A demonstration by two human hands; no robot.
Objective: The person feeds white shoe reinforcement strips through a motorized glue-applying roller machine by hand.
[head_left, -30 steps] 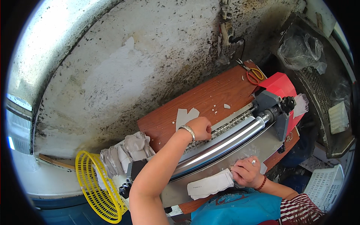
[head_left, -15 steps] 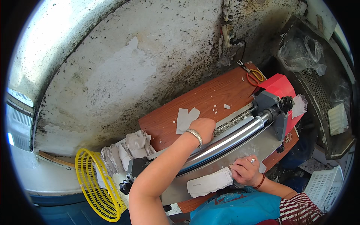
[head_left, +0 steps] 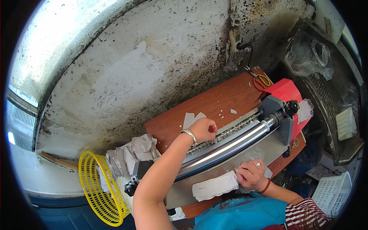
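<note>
Steel roller [head_left: 230,145]: long axis climbs from lower left to upper right; a ridged shaft [head_left: 238,130] runs alongside its far side.
White stack [head_left: 215,186]: at the near edge of the metal plate [head_left: 230,164], long axis roughly along the roller but less steep; whether paper or cloth, I cannot tell.
Right hand [head_left: 252,174]: the nearer one, at the stack's right end; I see curled fingers meeting its edge, but cannot tell whether they pinch it.
Left hand [head_left: 204,129]: over the ridged shaft, fingers loosely curled, nothing visible in them; I cannot confirm closure.
Stack direction: leftward from the right hand; across the roller, toward the blue apron [head_left: 237,211], from the left hand.
</note>
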